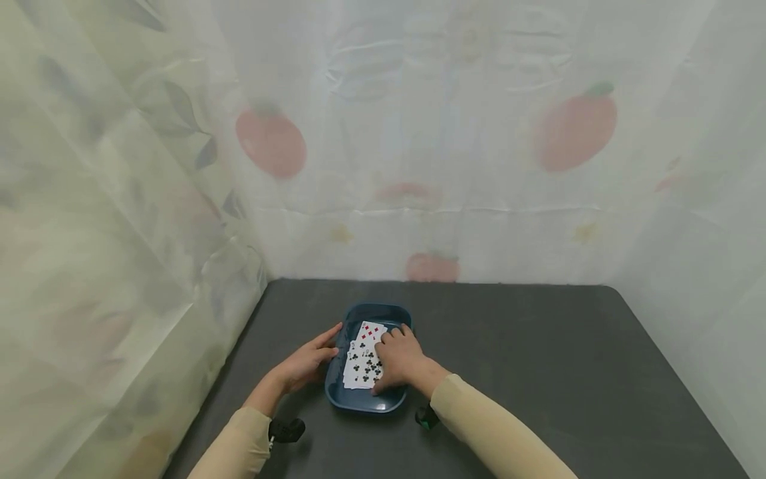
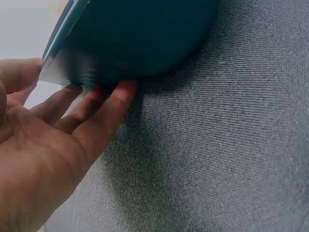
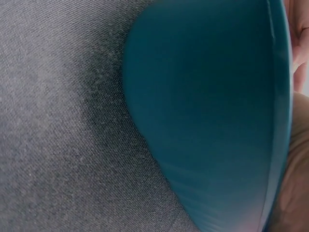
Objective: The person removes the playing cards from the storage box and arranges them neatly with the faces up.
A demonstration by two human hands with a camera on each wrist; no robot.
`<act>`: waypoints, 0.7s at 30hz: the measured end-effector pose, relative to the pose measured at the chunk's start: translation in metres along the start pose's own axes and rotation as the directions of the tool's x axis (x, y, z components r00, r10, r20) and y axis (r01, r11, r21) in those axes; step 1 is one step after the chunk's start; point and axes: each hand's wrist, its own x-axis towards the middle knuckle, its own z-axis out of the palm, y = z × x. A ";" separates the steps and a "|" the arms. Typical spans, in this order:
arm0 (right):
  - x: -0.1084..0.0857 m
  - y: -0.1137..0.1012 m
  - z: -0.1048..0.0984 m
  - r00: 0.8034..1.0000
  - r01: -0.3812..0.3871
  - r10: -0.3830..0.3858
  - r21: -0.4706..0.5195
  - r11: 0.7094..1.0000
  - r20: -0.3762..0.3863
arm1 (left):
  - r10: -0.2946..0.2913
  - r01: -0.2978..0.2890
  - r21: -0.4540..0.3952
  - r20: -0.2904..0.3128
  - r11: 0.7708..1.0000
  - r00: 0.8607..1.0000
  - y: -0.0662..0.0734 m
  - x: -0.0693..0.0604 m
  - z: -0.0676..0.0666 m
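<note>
Loosely spread playing cards (image 1: pixel 361 364), face up, lie inside a blue tray (image 1: pixel 358 401) (image 2: pixel 145 34) (image 3: pixel 203 96). My left hand (image 1: pixel 306 362) (image 2: pixel 48 145) is at the tray's left side, its fairly straight fingers touching the outer wall and its thumb at the rim. Over the right part of the cards is my right hand (image 1: pixel 402 360), with bent fingers and the thumb at the cards' near edge; it appears to grip them. Its palm side is hidden in the head view. The tray wall blocks most of the hands in the right wrist view.
The tray stands on a dark table (image 1: pixel 509 359), left of its middle. A pale curtain (image 1: pixel 479 166) with fruit prints hangs behind the table, and more curtain hangs along both sides. Black wrist devices show beneath both forearms.
</note>
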 end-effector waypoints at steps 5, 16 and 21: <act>0.000 -0.001 0.003 1.000 -0.002 0.002 -0.006 1.000 -0.015 | 0.001 -0.001 -0.005 0.003 1.000 1.000 0.000 -0.001 0.001; 0.000 -0.002 0.003 0.999 -0.003 0.003 0.004 1.000 -0.045 | 0.002 -0.002 -0.014 0.004 1.000 1.000 0.000 -0.001 0.001; 0.000 -0.002 0.002 0.999 0.000 0.000 0.015 1.000 -0.046 | -0.001 0.001 -0.013 0.003 1.000 1.000 0.000 -0.001 0.001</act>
